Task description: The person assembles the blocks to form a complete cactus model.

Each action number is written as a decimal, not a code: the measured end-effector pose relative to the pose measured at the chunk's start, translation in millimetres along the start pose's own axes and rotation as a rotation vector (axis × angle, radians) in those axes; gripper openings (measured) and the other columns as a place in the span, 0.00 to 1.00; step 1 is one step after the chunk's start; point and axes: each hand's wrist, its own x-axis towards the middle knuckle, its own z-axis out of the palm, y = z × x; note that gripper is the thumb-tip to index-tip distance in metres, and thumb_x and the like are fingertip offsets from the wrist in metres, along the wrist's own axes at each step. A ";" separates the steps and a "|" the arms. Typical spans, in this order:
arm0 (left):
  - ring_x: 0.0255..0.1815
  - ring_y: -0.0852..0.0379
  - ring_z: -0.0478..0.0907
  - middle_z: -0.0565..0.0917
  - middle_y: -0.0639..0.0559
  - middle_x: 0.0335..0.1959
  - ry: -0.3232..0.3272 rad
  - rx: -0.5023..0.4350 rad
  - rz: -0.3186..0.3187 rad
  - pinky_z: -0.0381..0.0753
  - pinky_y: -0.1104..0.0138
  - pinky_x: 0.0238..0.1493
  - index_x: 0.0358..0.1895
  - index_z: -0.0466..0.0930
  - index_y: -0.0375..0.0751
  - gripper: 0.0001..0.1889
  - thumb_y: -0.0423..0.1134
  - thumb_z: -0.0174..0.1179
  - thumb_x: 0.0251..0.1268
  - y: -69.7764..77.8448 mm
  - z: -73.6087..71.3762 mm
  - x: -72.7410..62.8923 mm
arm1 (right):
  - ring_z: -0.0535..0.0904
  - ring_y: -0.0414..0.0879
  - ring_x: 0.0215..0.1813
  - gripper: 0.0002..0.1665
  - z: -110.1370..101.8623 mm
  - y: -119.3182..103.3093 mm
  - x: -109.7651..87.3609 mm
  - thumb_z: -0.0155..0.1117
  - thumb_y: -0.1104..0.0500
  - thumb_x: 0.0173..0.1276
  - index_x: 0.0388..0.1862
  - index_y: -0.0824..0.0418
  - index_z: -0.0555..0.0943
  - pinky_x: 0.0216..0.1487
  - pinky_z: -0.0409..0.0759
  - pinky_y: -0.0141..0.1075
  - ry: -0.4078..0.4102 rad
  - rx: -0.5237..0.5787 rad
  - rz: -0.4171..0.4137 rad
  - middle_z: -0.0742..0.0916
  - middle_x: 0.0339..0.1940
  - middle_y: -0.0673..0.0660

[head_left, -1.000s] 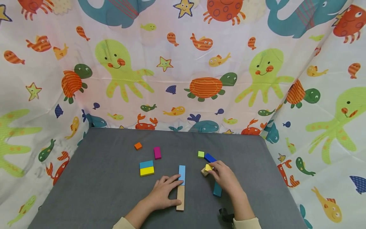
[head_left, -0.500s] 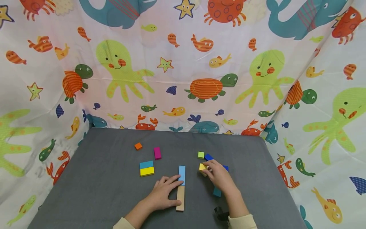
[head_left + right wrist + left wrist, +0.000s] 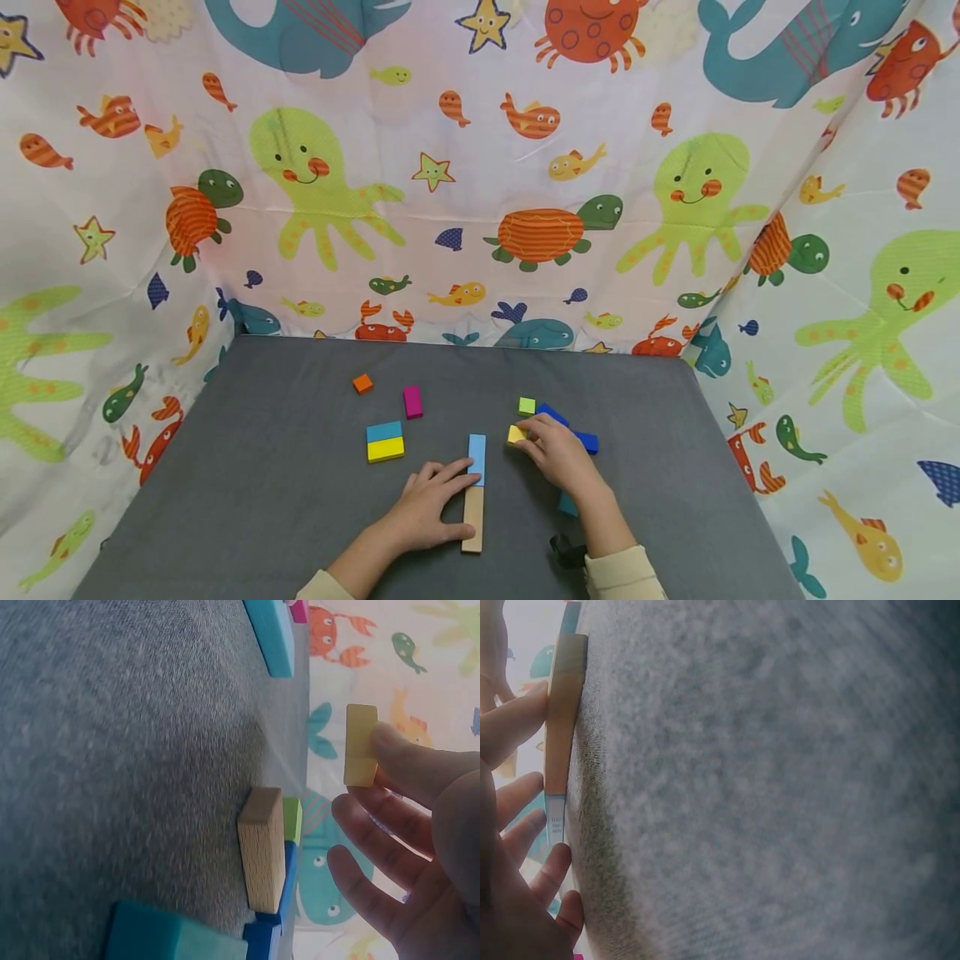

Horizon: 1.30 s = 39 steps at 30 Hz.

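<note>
In the head view, my left hand (image 3: 431, 508) rests its thumb and fingertips along a row of two blocks. A plain wooden block (image 3: 473, 518) lies nearer me, end to end with a light blue block (image 3: 477, 458). Seen from the left wrist, the thumb touches the wooden block's side and the other fingers lie fairly straight. My right hand (image 3: 558, 454) pinches a small yellow block (image 3: 361, 745) between thumb and finger, raised off the table. Below it, another wooden block (image 3: 262, 847) lies on the cloth, hidden from the head camera by the hand.
Around the right hand lie a lime green block (image 3: 527, 406), blue blocks (image 3: 587, 442) and a teal block (image 3: 567, 504). Further left are an orange block (image 3: 363, 383), a magenta block (image 3: 413, 402) and a blue block (image 3: 384, 431) beside a yellow one (image 3: 386, 450). A patterned curtain (image 3: 480, 250) borders the grey table.
My right hand has moved left with the pinched yellow block, away from above the wooden block, uncovering more of a blue block. My left hand has stayed in place.
</note>
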 end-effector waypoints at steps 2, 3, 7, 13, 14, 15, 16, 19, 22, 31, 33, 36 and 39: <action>0.68 0.49 0.64 0.63 0.58 0.84 0.009 0.003 0.011 0.67 0.50 0.57 0.79 0.71 0.63 0.40 0.68 0.68 0.65 -0.3 1.0 -0.7 | 0.85 0.46 0.46 0.17 1.9 -0.3 2.1 0.73 0.55 0.73 0.57 0.58 0.88 0.50 0.85 0.45 -0.001 -0.008 -0.013 0.88 0.50 0.52; 0.67 0.49 0.65 0.64 0.58 0.84 0.017 0.006 0.022 0.67 0.51 0.57 0.79 0.71 0.62 0.40 0.68 0.67 0.65 0.0 1.2 -1.5 | 0.85 0.46 0.45 0.17 2.9 -0.4 3.0 0.72 0.55 0.73 0.58 0.58 0.88 0.49 0.85 0.46 -0.002 -0.011 -0.020 0.87 0.50 0.53; 0.67 0.49 0.65 0.64 0.57 0.84 0.030 -0.006 0.040 0.67 0.51 0.56 0.79 0.72 0.60 0.40 0.67 0.68 0.65 1.4 1.6 -2.7 | 0.85 0.46 0.46 0.17 5.3 -0.9 5.7 0.72 0.54 0.74 0.58 0.58 0.88 0.50 0.85 0.46 -0.003 -0.025 -0.026 0.87 0.51 0.53; 0.67 0.49 0.65 0.64 0.57 0.84 0.023 -0.008 0.041 0.66 0.52 0.56 0.79 0.71 0.61 0.40 0.68 0.67 0.66 3.0 2.5 -1.5 | 0.83 0.46 0.44 0.17 6.7 -2.7 10.4 0.72 0.54 0.74 0.57 0.58 0.88 0.49 0.85 0.46 0.003 -0.043 -0.044 0.88 0.51 0.53; 0.67 0.49 0.65 0.64 0.57 0.84 0.023 -0.005 0.042 0.66 0.52 0.56 0.79 0.71 0.61 0.41 0.68 0.67 0.66 2.9 2.6 -1.4 | 0.84 0.46 0.44 0.16 6.9 -3.6 11.7 0.72 0.54 0.74 0.57 0.58 0.88 0.49 0.85 0.47 0.002 -0.038 -0.047 0.88 0.50 0.54; 0.67 0.49 0.65 0.64 0.57 0.84 0.024 -0.002 0.041 0.66 0.52 0.56 0.79 0.71 0.61 0.41 0.68 0.67 0.66 3.0 2.5 -1.5 | 0.84 0.47 0.44 0.17 7.2 -4.5 13.1 0.72 0.54 0.74 0.57 0.58 0.88 0.50 0.85 0.47 0.000 -0.033 -0.042 0.88 0.50 0.54; 0.67 0.49 0.65 0.64 0.58 0.84 0.024 -0.003 0.038 0.66 0.51 0.56 0.79 0.71 0.61 0.41 0.68 0.67 0.65 2.6 2.6 -1.3 | 0.84 0.47 0.44 0.17 7.5 -5.7 14.9 0.72 0.54 0.74 0.57 0.58 0.88 0.51 0.85 0.48 -0.001 -0.028 -0.039 0.88 0.50 0.54; 0.67 0.49 0.65 0.64 0.57 0.84 0.027 0.006 0.037 0.67 0.51 0.56 0.79 0.71 0.61 0.41 0.69 0.67 0.65 1.0 2.6 -1.0 | 0.84 0.48 0.45 0.17 9.6 -8.8 20.8 0.72 0.54 0.74 0.57 0.59 0.88 0.51 0.85 0.48 0.001 -0.020 -0.042 0.88 0.49 0.54; 0.67 0.49 0.65 0.64 0.58 0.84 0.031 0.005 0.038 0.66 0.51 0.56 0.79 0.71 0.62 0.41 0.70 0.66 0.65 -1.9 4.2 -0.6 | 0.85 0.48 0.45 0.17 12.5 -11.5 26.6 0.72 0.54 0.74 0.58 0.58 0.88 0.51 0.85 0.48 -0.004 -0.019 -0.041 0.88 0.49 0.54; 0.66 0.49 0.65 0.64 0.57 0.84 0.047 -0.034 0.060 0.65 0.52 0.54 0.79 0.72 0.61 0.41 0.71 0.66 0.65 -6.0 5.6 -2.0 | 0.84 0.48 0.47 0.19 27.8 -16.7 41.0 0.70 0.51 0.76 0.61 0.56 0.87 0.52 0.84 0.49 -0.060 0.005 -0.017 0.88 0.55 0.55; 0.66 0.48 0.65 0.64 0.56 0.84 0.045 -0.033 0.066 0.65 0.52 0.53 0.79 0.72 0.60 0.41 0.70 0.66 0.65 -5.0 4.6 -2.0 | 0.84 0.48 0.48 0.19 30.2 -18.3 42.2 0.70 0.52 0.76 0.61 0.57 0.87 0.53 0.84 0.50 -0.067 0.021 -0.019 0.88 0.55 0.55; 0.66 0.49 0.65 0.64 0.57 0.84 0.046 -0.035 0.061 0.65 0.52 0.54 0.79 0.72 0.61 0.41 0.71 0.65 0.65 -5.8 6.3 -1.2 | 0.84 0.49 0.48 0.18 34.3 -19.4 44.2 0.69 0.54 0.77 0.61 0.57 0.87 0.52 0.84 0.50 -0.062 0.016 -0.033 0.87 0.54 0.56; 0.66 0.50 0.64 0.64 0.58 0.84 0.052 -0.039 0.053 0.65 0.53 0.54 0.79 0.72 0.62 0.41 0.71 0.66 0.64 -8.1 9.4 -1.2 | 0.84 0.48 0.47 0.18 38.6 -21.0 46.2 0.69 0.54 0.77 0.62 0.57 0.87 0.52 0.84 0.49 -0.062 0.003 -0.039 0.87 0.55 0.56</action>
